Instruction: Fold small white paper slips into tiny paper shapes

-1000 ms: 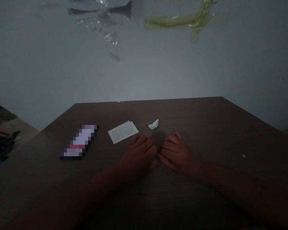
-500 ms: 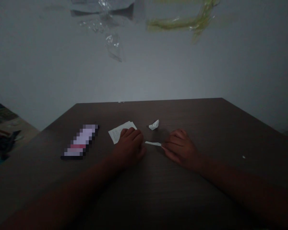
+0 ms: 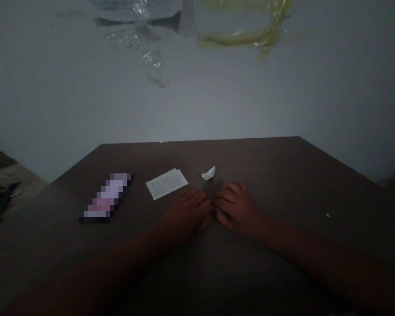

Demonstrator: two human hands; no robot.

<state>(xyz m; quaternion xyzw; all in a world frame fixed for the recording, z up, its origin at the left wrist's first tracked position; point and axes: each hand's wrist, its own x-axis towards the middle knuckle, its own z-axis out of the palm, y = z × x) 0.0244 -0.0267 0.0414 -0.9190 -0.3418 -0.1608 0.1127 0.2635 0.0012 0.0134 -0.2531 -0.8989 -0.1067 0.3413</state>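
Note:
My left hand [image 3: 189, 215] and my right hand [image 3: 237, 206] meet near the middle of the table, fingers curled and their tips almost touching. Between them they pinch the narrow white paper strip, which the fingers now hide almost wholly. Just beyond the hands lies a small folded, crumpled piece of white paper [image 3: 208, 174]. Flat on the table past my left hand, untouched, are printed paper sheets [image 3: 166, 183], one partly over another.
A phone [image 3: 107, 197] with a blurred-out screen lies on the left of the dark wooden table [image 3: 266, 162]. A tiny white scrap [image 3: 328, 215] is at the right. Behind the table rises a wall [image 3: 233, 96] with clear and yellow tape on it.
My left hand has come off the printed sheets and moved right to the strip. The right hand has shifted slightly left, and the strip has gone out of sight between the fingers.

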